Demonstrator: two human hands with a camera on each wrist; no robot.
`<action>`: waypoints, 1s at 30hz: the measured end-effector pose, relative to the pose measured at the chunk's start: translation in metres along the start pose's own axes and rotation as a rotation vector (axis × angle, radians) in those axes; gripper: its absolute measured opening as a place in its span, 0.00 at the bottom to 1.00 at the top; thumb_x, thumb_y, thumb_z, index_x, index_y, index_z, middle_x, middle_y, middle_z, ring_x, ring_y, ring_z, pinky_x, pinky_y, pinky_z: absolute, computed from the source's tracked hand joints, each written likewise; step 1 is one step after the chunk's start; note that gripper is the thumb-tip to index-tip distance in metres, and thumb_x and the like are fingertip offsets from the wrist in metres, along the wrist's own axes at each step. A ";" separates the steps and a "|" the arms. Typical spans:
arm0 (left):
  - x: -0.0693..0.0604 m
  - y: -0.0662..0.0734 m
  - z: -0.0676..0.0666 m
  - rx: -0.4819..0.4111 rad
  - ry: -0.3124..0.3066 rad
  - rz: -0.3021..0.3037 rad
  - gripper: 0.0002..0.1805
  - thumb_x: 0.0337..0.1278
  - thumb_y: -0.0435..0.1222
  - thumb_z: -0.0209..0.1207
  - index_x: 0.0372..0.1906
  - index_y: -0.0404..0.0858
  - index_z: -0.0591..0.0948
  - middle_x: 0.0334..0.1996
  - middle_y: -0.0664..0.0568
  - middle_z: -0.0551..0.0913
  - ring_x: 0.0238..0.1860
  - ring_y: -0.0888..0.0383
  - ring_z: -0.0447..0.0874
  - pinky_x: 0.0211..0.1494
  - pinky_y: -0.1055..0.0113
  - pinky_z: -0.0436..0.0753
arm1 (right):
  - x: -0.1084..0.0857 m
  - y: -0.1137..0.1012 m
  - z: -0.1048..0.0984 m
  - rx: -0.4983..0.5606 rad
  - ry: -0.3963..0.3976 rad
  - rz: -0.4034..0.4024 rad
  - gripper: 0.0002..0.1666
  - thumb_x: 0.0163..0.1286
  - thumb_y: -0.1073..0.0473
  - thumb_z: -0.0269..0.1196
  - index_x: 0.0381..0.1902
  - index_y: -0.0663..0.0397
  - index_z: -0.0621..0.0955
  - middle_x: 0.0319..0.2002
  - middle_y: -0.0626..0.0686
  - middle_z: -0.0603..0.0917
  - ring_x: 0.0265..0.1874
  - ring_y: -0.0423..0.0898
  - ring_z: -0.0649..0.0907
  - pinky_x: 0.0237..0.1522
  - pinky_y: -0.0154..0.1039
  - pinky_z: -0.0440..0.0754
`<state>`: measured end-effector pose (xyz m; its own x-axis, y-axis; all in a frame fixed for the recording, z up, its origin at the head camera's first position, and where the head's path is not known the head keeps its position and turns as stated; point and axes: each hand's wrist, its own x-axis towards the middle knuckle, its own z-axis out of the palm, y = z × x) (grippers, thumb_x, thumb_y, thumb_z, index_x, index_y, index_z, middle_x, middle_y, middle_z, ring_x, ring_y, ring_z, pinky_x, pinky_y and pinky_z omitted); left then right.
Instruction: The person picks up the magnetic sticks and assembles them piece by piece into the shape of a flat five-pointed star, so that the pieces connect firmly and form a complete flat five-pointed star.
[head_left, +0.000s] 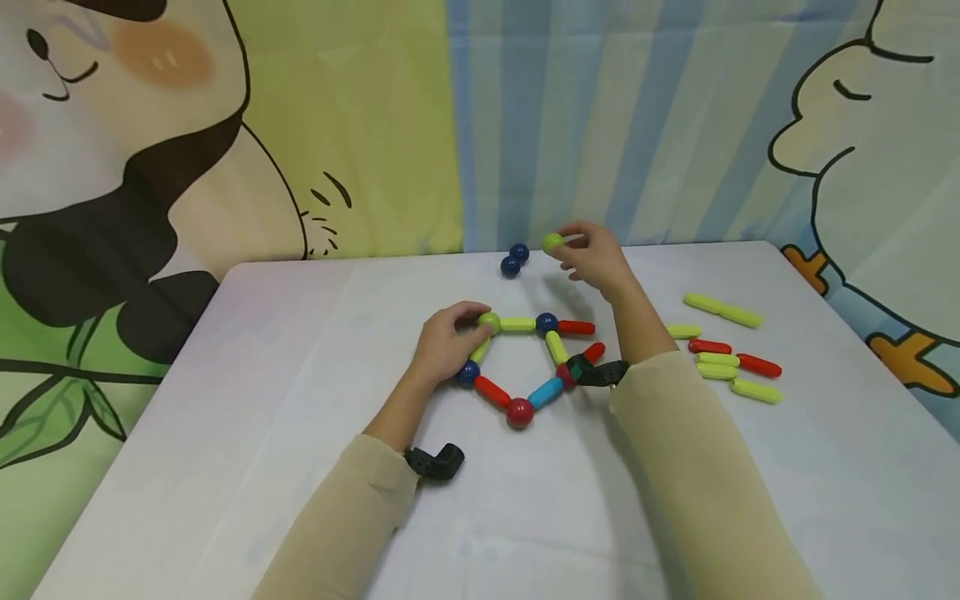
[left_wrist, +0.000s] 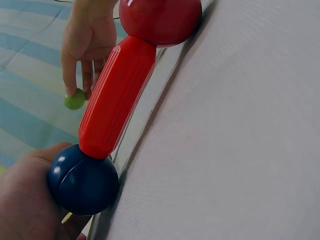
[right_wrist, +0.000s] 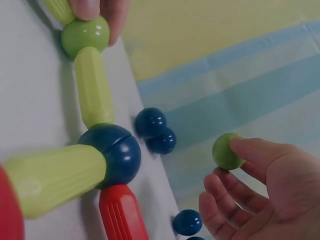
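Note:
Magnetic balls and rods form a five-sided ring on the table, with a red ball at the front corner and a blue ball at the back right. My left hand pinches the ring's light green ball at the back left corner. Another blue ball sits by that hand's palm, joined to a red rod. Off to the back right, my right hand holds a loose light green ball in the air between thumb and fingertips. Two red rods jut outward from the ring's right side.
Loose blue balls lie near the table's back edge, behind the ring. Several light green rods and red rods are spread on the right of the white table. A patterned curtain hangs behind.

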<state>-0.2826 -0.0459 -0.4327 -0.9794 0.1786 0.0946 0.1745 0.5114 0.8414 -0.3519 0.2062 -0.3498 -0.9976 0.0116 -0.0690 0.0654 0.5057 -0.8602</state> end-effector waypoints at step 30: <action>0.003 -0.001 -0.001 -0.017 -0.020 -0.017 0.19 0.69 0.44 0.63 0.61 0.48 0.83 0.61 0.52 0.84 0.65 0.51 0.77 0.75 0.50 0.71 | -0.100 0.055 -0.049 -0.017 -0.026 0.126 0.38 0.73 0.36 0.62 0.72 0.50 0.71 0.60 0.59 0.81 0.52 0.57 0.85 0.51 0.37 0.86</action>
<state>-0.2855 -0.0465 -0.4326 -0.9799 0.1868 0.0692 0.1555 0.5000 0.8519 -0.2493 0.2747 -0.3654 -0.9805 0.0540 -0.1888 0.1893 0.5164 -0.8352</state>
